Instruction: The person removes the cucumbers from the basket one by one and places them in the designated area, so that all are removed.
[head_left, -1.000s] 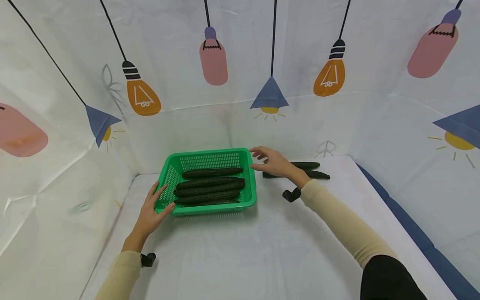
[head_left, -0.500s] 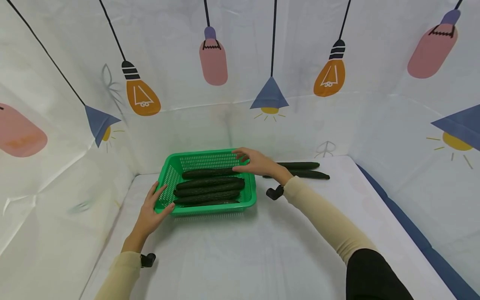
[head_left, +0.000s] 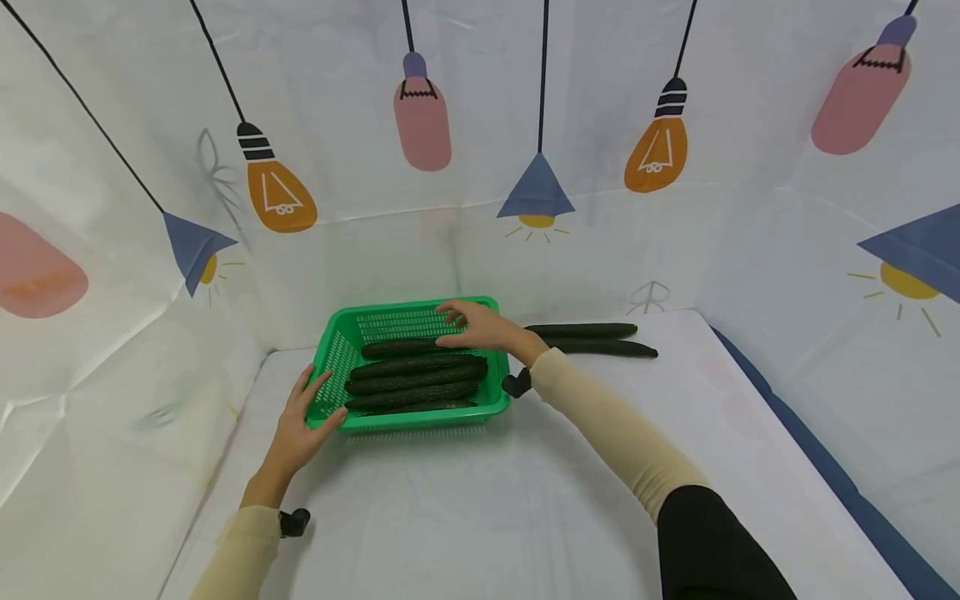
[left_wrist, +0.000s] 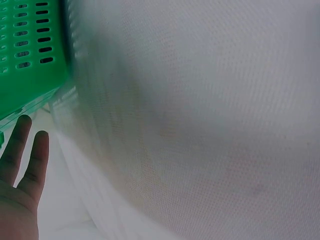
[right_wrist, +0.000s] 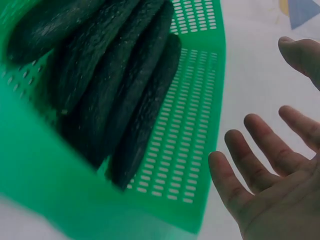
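A green plastic basket (head_left: 420,422) with slotted walls stands at the back of the table, with several dark green cucumbers (head_left: 416,387) lying side by side in it. My left hand (head_left: 295,435) is at the basket's left front corner, fingers spread and thumb near the front rim; whether it touches is unclear. Over the right back part of the basket is my right hand (head_left: 483,327), its fingers loosely bent and holding nothing. It hides part of the rearmost cucumber in the head view. In the right wrist view the fingers (right_wrist: 260,172) are apart from the cucumbers.
Two more cucumbers (head_left: 596,347) lie on the white-covered table (head_left: 480,517) to the right of the basket. A white sheet (head_left: 360,258) printed with lamps hangs behind and at both sides. Blue fabric (head_left: 795,450) runs along the right table edge.
My right hand has moved left, from beside the basket's right rim to over its inside, uncovering more of the two loose cucumbers. The left hand has stayed at the corner.
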